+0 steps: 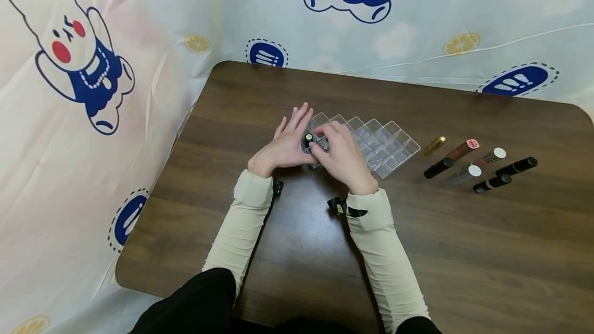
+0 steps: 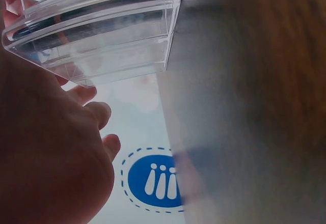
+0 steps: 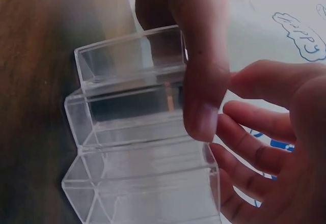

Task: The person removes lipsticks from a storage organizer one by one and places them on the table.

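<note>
A clear plastic organizer [image 1: 392,143] with stepped compartments lies on the table. My left hand [image 1: 285,146] is at its left end, fingers straight and spread, thumb along the near wall. One black cosmetic tube [image 1: 308,138] stands in an end compartment. In the right wrist view, the dark tube [image 3: 127,104] shows an orange band through the plastic; the left thumb [image 3: 204,107] hides its upper part. My right hand [image 1: 343,156] is over the organizer, its loosely bent thumb and forefinger beside the tube's top, with a gap between them.
Right of the organizer lie a gold tube [image 1: 434,146], a brown-red tube [image 1: 461,149], black tubes [image 1: 516,166], and tubes with silvery caps [image 1: 498,153]. A printed curtain [image 1: 394,40] hangs behind the wooden table [image 1: 464,251].
</note>
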Demonstrator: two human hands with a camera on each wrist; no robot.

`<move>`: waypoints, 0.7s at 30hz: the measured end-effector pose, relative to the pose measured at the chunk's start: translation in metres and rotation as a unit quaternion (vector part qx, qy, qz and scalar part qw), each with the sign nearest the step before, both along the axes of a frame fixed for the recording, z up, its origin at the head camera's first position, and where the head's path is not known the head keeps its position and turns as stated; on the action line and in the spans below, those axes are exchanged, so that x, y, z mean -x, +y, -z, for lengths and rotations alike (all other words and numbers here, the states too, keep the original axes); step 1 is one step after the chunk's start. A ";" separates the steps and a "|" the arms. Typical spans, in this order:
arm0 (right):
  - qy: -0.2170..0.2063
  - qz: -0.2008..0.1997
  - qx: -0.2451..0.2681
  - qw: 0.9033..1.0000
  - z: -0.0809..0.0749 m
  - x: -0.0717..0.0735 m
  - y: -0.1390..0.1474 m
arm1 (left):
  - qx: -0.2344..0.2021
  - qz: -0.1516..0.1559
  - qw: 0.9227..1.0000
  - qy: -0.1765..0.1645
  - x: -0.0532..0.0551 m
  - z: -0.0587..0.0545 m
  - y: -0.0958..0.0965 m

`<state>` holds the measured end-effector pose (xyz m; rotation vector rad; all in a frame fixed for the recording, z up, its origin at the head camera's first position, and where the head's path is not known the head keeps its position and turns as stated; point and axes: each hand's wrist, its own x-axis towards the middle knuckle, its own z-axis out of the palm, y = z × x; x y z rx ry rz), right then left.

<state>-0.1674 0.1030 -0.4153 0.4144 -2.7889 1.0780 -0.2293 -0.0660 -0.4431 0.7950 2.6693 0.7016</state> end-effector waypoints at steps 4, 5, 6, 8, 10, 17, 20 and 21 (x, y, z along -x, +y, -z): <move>0.009 0.004 -0.003 1.000 0.002 0.000 -0.002 | -0.003 0.000 1.000 -0.003 0.000 0.000 0.000; 0.010 0.004 -0.004 1.000 0.002 0.000 -0.003 | -0.005 -0.001 1.000 -0.005 -0.001 -0.001 -0.001; 0.010 0.005 -0.006 1.000 0.003 0.000 -0.003 | -0.008 -0.001 1.000 -0.007 -0.001 -0.001 -0.001; 0.009 0.006 -0.009 1.000 0.004 0.001 -0.004 | -0.011 -0.001 1.000 -0.010 -0.001 0.000 0.000; 0.010 0.010 -0.013 1.000 0.005 0.001 -0.005 | -0.015 0.000 1.000 -0.013 0.000 0.000 0.000; 0.016 0.040 -0.025 0.999 0.008 0.003 -0.013 | -0.024 0.004 1.000 -0.016 0.001 0.001 0.000; 0.019 0.051 -0.030 0.998 0.009 0.003 -0.017 | -0.026 0.003 1.000 -0.017 0.002 0.002 0.000; 0.020 0.053 -0.032 0.998 0.009 0.003 -0.018 | -0.026 0.003 1.000 -0.018 0.003 0.003 0.000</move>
